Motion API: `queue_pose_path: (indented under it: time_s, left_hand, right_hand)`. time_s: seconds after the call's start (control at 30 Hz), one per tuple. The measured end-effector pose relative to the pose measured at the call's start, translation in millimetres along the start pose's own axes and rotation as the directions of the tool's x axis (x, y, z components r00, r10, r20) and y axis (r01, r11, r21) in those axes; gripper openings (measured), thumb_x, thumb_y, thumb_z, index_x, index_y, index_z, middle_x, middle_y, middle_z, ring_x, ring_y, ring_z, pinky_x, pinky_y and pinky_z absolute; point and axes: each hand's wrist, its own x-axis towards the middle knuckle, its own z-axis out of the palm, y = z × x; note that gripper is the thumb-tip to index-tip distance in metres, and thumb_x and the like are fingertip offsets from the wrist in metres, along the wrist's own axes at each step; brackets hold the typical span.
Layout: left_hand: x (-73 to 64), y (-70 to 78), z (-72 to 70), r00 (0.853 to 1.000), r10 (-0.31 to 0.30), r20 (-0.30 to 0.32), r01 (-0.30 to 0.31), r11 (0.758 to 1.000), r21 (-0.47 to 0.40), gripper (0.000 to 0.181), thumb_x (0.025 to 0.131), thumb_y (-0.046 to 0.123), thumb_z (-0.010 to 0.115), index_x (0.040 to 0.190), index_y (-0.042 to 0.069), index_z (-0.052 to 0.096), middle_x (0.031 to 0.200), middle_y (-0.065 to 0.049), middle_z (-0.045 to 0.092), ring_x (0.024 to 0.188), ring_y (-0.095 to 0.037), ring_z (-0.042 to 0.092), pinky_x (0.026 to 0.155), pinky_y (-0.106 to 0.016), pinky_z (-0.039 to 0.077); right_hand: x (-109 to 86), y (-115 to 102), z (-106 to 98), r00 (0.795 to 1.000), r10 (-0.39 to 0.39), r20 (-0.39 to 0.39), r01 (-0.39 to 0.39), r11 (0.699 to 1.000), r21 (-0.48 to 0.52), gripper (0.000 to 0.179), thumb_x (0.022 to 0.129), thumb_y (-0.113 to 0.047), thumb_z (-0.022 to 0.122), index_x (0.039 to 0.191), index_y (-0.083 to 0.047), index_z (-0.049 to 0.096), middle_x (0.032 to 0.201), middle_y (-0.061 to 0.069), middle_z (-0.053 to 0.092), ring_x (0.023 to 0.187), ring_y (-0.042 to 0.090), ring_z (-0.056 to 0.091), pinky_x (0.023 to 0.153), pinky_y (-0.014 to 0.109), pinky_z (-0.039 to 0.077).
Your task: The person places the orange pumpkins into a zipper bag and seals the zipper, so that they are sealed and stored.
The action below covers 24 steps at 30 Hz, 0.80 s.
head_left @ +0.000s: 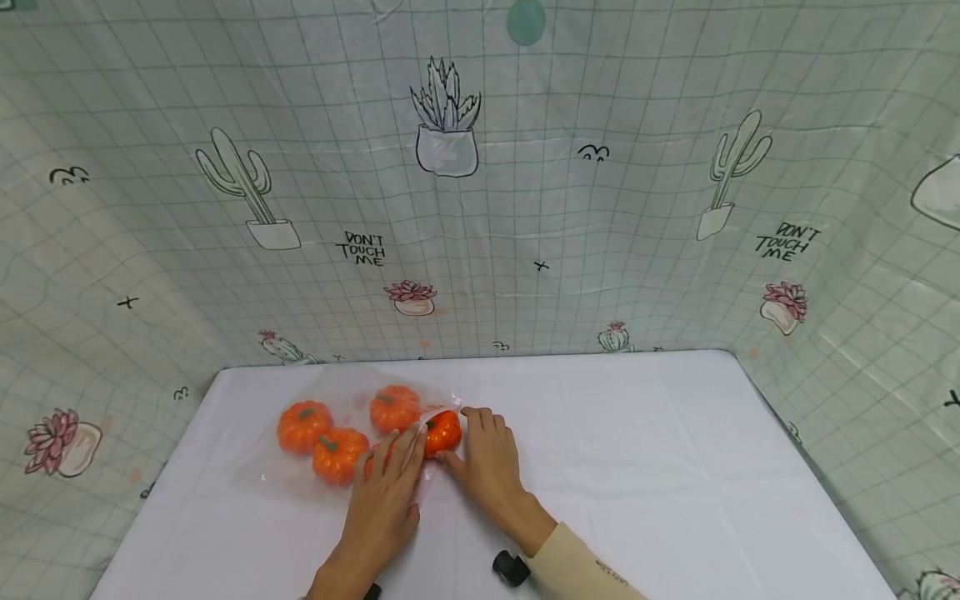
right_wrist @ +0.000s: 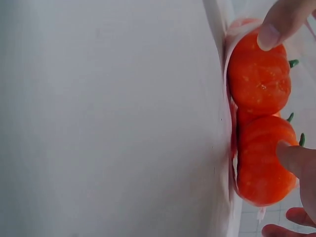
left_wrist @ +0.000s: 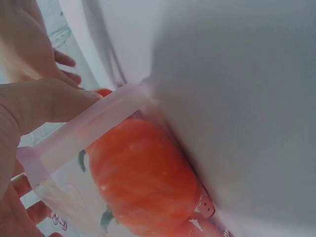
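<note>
A clear plastic bag (head_left: 258, 479) lies flat with several small orange pumpkins (head_left: 340, 457) inside, their green stems showing through. My left hand (head_left: 381, 508) lies over the bag's mouth; in the left wrist view its thumb and fingers hold the pinkish rim (left_wrist: 94, 123) from both sides. At the mouth sits one brighter pumpkin (head_left: 446, 433), partly inside. My right hand (head_left: 493, 471) is at its right side, fingers extended and thumb touching it. In the right wrist view this pumpkin (right_wrist: 264, 170) is against another pumpkin (right_wrist: 259, 79), where the left thumb rests. Part of a pumpkin is hidden under my left fingers.
All this lies on a white-covered table (head_left: 637, 467). A black object (head_left: 512, 568) is by the right sleeve (head_left: 577, 562). Behind and at both sides hangs a gridded cloth (head_left: 525, 208) printed with potted cacti.
</note>
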Motion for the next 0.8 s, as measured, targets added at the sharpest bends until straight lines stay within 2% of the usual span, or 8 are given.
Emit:
queue_pose_path:
  time_s: [0.1, 0.33, 0.5, 0.8]
  left_hand:
    - [0.2, -0.2, 0.1, 1.0, 0.006, -0.015, -0.006, 1.0, 0.005, 0.104, 0.058, 0.008, 0.098, 0.151, 0.001, 0.054, 0.153, -0.012, 0.053, 0.135, -0.036, 0.049, 0.103, -0.055, 0.041]
    - [-0.4, 0.1, -0.2, 1.0, 0.003, 0.0, -0.003, 1.0, 0.013, 0.102, 0.059, 0.01, 0.098, 0.151, 0.002, 0.055, 0.153, -0.012, 0.052, 0.136, -0.036, 0.047, 0.104, -0.055, 0.041]
    - [-0.7, -0.5, -0.3, 1.0, 0.006, -0.003, -0.006, 1.0, 0.012, 0.101, 0.059, 0.01, 0.098, 0.15, 0.001, 0.056, 0.153, -0.011, 0.052, 0.136, -0.036, 0.047, 0.104, -0.054, 0.04]
    - [-0.9, -0.7, -1.5, 1.0, -0.003, 0.004, 0.003, 1.0, 0.005, 0.103, 0.059, 0.009, 0.098, 0.152, 0.001, 0.053, 0.153, -0.011, 0.052, 0.136, -0.036, 0.046, 0.104, -0.054, 0.04]
  right_hand:
    - [3.2, 0, 3, 1.0, 0.003, -0.009, -0.003, 1.0, -0.015, 0.071, 0.076, -0.037, 0.096, 0.127, -0.001, 0.062, 0.115, 0.014, 0.066, 0.102, 0.03, 0.061, 0.085, 0.042, 0.055]
    - [10.9, -2, 10, 0.999, 0.048, 0.012, -0.048, 0.998, -0.028, 0.078, 0.075, -0.042, 0.096, 0.129, 0.0, 0.06, 0.115, 0.015, 0.064, 0.102, 0.032, 0.06, 0.084, 0.043, 0.055]
    - [15.5, -3, 14, 0.999, 0.05, 0.0, -0.05, 0.998, -0.039, 0.08, 0.074, -0.043, 0.097, 0.129, 0.0, 0.058, 0.118, 0.017, 0.059, 0.103, 0.033, 0.058, 0.084, 0.043, 0.055]
    - [26.0, -5, 14, 0.998, 0.058, 0.004, -0.057, 0.997, -0.052, 0.076, 0.078, -0.042, 0.094, 0.13, 0.0, 0.058, 0.119, 0.017, 0.06, 0.104, 0.033, 0.059, 0.085, 0.044, 0.055]
